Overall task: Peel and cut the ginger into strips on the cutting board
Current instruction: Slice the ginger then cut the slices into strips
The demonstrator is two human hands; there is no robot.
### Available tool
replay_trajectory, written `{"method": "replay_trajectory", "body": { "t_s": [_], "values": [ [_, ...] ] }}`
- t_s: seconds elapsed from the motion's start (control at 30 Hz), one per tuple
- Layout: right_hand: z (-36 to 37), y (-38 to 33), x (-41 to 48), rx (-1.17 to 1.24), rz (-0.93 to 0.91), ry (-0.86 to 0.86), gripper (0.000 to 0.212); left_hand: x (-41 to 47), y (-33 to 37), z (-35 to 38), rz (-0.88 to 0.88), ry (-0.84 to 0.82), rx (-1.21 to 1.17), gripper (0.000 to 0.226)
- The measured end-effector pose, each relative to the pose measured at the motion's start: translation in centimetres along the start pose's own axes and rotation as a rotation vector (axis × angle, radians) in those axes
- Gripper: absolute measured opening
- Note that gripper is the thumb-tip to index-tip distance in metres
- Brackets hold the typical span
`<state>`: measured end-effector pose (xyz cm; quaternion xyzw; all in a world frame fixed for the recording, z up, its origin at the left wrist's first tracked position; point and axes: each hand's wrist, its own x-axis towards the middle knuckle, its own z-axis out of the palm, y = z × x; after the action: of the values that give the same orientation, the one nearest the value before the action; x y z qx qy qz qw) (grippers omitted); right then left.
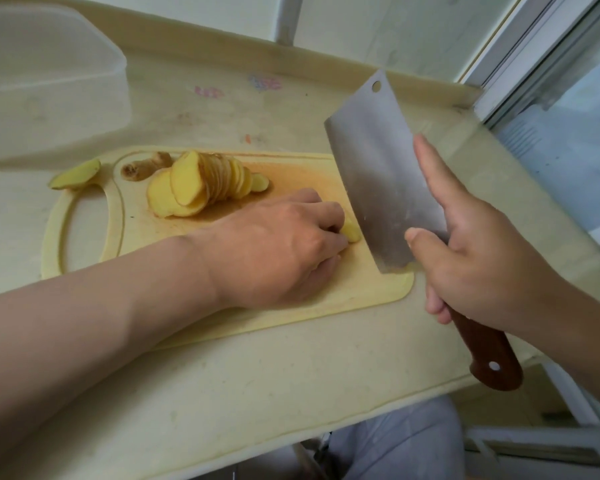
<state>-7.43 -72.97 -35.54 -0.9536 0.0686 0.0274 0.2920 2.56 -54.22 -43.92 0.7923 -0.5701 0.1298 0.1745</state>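
Our left grip (281, 251) curls over a ginger piece (351, 233), pinning it to the board (361, 296). Our right grip (482, 261) clasps the cleaver (378, 161), its blade just beside that piece. Further left on the board we see fanned slices (201, 181) and a knob (142, 167). Another chunk (75, 174) lies on the worktop (257, 393).

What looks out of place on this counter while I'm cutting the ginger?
One ginger piece lies off the cutting board, mostly on the counter by the board's far left corner, apart from the fanned slices on the board. Nothing else stands out.
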Motion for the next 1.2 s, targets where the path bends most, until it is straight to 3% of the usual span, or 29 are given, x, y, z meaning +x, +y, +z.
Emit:
{"method": "replay_trajectory", "body": {
  "t_s": [0.37,0.73,1.2],
  "values": [
    [-1.1,-2.3,2.4,-0.207,0.114,-0.190,0.087,0.0,-0.1,0.3,-0.001,-0.003,0.004,0.044],
    [0.9,-1.4,0.7,-0.035,0.018,0.034,0.087,0.0,0.2,-0.1,-0.006,-0.013,0.020,0.042],
    [-0.8,-2.7,2.4,-0.194,0.085,-0.196,0.087,0.0,-0.1,0.2,-0.005,-0.001,0.005,0.041]
  ]
}}
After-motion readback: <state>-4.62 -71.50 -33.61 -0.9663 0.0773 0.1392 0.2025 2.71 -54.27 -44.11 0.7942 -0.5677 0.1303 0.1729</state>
